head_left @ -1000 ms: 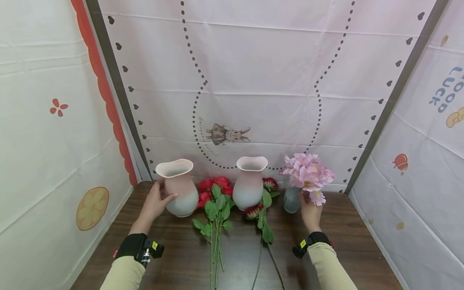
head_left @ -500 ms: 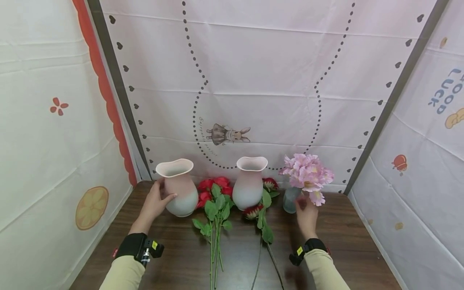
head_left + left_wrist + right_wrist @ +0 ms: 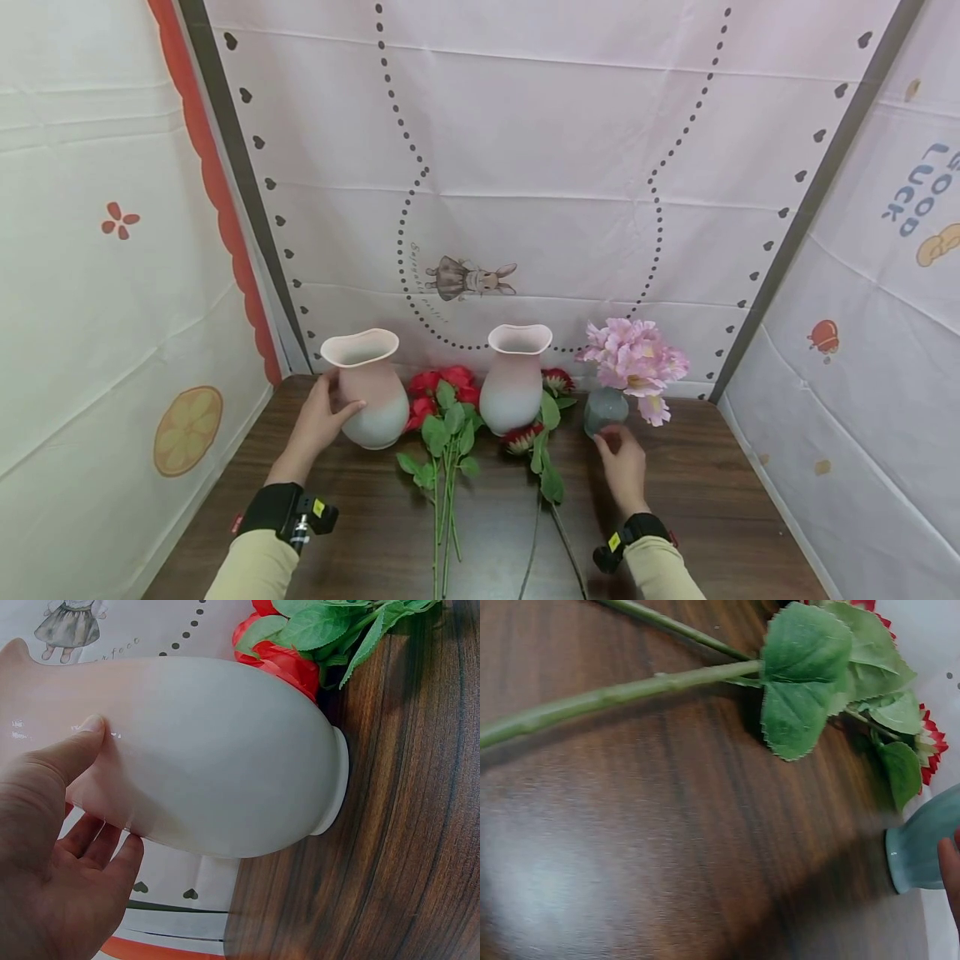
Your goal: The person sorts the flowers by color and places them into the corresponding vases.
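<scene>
A large pink-to-white vase stands at the left of the table. My left hand grips it at the neck. In the left wrist view the thumb lies along the front of the vase, the other fingers on its far side. A small grey-blue vase at the right holds a bunch of pink flowers. My right hand is just in front of it, fingertips loosely bent and overlapping its lower side. Only some fingers show in the right wrist view, beside this vase.
A second pink-and-white vase stands at the middle back. Red roses lie between the two large vases, long stems toward the front. Dark red flowers with leafy stems lie right of it. Printed cloth hangs behind the table.
My right hand has drawn down and left, from behind the pink flowers beside the small vase to its front. My left hand and the large vase have stayed in place.
</scene>
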A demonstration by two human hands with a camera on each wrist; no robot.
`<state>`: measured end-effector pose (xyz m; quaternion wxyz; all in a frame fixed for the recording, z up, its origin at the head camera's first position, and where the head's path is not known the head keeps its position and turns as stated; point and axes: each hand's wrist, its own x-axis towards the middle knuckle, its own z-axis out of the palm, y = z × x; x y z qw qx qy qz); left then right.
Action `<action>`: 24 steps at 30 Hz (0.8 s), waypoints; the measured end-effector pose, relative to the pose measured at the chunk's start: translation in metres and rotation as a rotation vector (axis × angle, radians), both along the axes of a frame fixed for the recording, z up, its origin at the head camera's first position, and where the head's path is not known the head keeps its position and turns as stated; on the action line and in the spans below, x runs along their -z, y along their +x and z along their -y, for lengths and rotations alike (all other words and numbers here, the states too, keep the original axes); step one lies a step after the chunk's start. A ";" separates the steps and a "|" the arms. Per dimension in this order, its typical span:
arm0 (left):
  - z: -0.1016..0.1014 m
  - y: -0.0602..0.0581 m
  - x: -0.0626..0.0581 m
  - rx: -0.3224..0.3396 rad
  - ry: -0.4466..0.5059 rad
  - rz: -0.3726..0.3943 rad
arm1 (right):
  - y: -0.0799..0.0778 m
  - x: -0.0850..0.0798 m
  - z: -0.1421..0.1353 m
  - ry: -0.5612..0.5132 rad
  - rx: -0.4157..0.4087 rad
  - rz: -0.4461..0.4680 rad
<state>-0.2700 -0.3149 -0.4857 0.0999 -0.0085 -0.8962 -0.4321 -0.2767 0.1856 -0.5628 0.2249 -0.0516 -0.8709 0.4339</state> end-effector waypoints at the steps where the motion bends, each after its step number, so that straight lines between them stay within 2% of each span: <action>1: 0.000 0.000 0.000 0.000 -0.001 0.000 | 0.002 0.001 0.001 -0.002 -0.005 0.010; 14: 0.000 0.000 0.001 0.002 -0.001 0.002 | 0.022 0.025 0.013 -0.007 -0.058 0.097; 24: 0.000 0.000 0.000 -0.007 -0.004 0.011 | 0.033 0.029 0.018 -0.013 -0.095 0.141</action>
